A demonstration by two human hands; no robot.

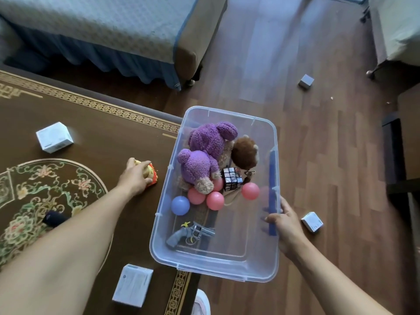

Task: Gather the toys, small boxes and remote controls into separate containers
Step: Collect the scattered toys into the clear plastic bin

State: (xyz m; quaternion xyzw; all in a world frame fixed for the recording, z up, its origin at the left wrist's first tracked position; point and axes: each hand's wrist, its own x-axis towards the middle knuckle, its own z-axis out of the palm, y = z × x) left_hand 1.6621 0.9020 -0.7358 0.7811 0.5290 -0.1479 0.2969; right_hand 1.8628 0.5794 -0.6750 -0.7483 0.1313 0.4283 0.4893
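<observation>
- From my remote seat I see the left hand (135, 177) low on the carpet (102, 123). Its fingers are curled over and clamped on a yellow-and-red soft toy (152, 173), which lies just left of the clear bin (227, 272).
- The right hand (285, 221) grips the bin's right rim, fingers hooked over the edge beside the blue latch (272, 194).
- The bin sits half over the carpet's edge and half over the wooden floor (329, 155).
- Inside it I count two purple plush bears (211, 137), a brown plush (245, 153), a puzzle cube (231, 181), several pink balls (250, 190), a blue ball (180, 205) and a toy revolver (188, 234).
- One white box (54, 137) lies on the carpet well left of the bin; a second white box (133, 285) lies by its near-left corner.
- A third white box (312, 221) rests on the floor just right of the right hand, and a grey box (306, 81) lies farther off.
- A dark object (54, 218) shows beside the left forearm — I cannot tell what it is.
</observation>
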